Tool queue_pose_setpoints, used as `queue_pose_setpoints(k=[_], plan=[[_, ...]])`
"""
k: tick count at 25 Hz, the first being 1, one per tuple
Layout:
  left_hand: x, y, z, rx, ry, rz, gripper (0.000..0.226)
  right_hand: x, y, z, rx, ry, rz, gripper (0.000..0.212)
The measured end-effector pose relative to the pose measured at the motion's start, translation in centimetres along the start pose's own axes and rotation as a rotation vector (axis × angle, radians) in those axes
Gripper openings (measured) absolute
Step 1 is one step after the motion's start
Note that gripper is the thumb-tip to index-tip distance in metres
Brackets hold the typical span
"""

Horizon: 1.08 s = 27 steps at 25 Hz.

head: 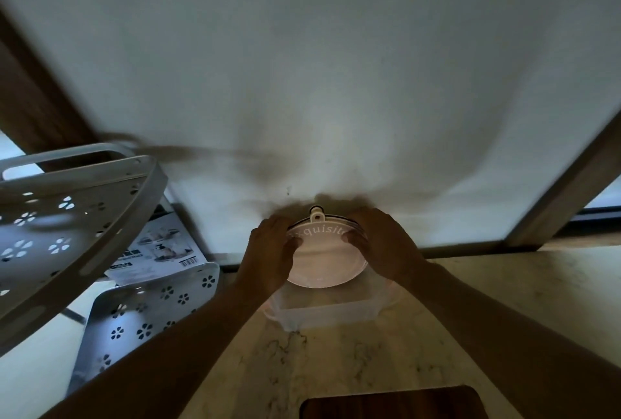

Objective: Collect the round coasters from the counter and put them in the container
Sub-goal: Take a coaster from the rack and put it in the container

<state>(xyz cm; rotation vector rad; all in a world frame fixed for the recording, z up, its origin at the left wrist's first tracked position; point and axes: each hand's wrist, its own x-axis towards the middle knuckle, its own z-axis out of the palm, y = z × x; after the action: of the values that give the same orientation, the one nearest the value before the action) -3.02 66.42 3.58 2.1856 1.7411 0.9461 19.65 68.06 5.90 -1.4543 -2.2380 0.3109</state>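
Note:
A stack of round coasters [324, 262], pale pink with white lettering and a small hanging tab at the far edge, is held tilted over a clear plastic container [322, 316] on the marble counter. My left hand [272, 250] grips the stack's left edge and my right hand [379, 240] grips its right edge. The container's inside is mostly hidden behind the coasters.
A white metal rack [77, 213] with flower-shaped cut-outs stands at the left, with a printed box [158, 250] behind it. A dark wooden board [393, 403] lies at the counter's near edge. A frosted window pane [302, 82] rises just behind the container.

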Motion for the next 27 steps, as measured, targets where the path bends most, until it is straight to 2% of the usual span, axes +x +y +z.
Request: queue_pose_setpoints(k=[6,11,16,20,23,27], plan=[[-0.7,0.0,0.4,-0.036,-0.003,0.056,0.021,-1.2,0.5,0.4,0.074,-0.029,-0.001,0.03],[-0.9,-0.6,1.3,-0.019,0.02,0.015,0.026,-1.1,0.8,0.7,0.015,-0.055,-0.028,0.035],[-0.9,-0.1,0.9,-0.022,0.008,0.03,0.017,-0.9,0.3,0.7,-0.007,-0.03,-0.034,0.03],[-0.8,0.0,-0.3,-0.004,0.04,0.078,0.023,-0.5,0.0,0.3,0.01,0.052,-0.066,0.026],[-1.0,-0.2,0.0,0.068,-0.009,0.067,0.03,-0.9,0.0,1.0,-0.046,0.011,-0.07,0.027],[-1.1,-0.5,0.5,0.101,-0.049,0.1,0.026,-0.9,0.3,1.5,-0.04,-0.014,-0.031,0.027]])
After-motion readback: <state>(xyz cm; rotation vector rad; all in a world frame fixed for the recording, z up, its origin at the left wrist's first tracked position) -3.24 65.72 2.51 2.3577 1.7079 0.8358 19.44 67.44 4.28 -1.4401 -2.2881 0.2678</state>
